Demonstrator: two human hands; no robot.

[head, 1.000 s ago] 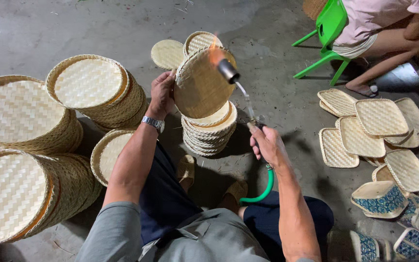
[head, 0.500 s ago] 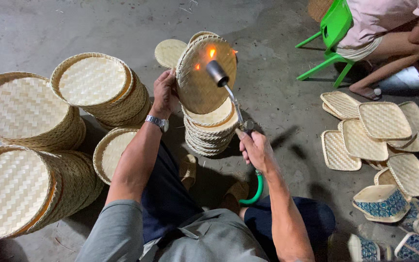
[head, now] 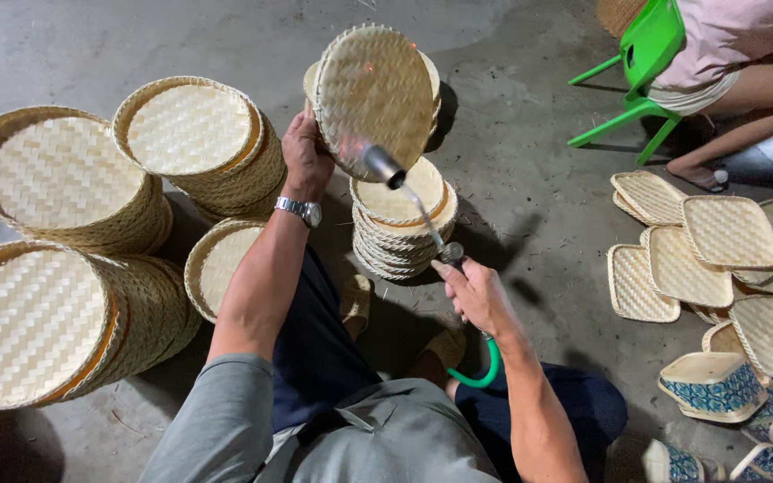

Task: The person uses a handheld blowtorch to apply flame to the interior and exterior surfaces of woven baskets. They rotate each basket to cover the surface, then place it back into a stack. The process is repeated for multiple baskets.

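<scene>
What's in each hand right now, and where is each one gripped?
The left hand grips the round woven tray by its lower left rim, tilted up. The right hand holds the gas torch at its handle end, by the green hose.

One round woven tray (head: 376, 98) held upright, one gas torch (head: 409, 197), one green hose (head: 480, 367). Two hands (head: 308, 161) at work, one wristwatch (head: 301, 211). Five stacks of round woven baskets (head: 194, 143) standing on the floor. About eight flat square woven trays (head: 731, 233) spread at the right; exact number hard to tell because of overlap. One green plastic chair (head: 641, 67). One blue-patterned square basket (head: 713, 385) fully seen, more partly cut off.
</scene>
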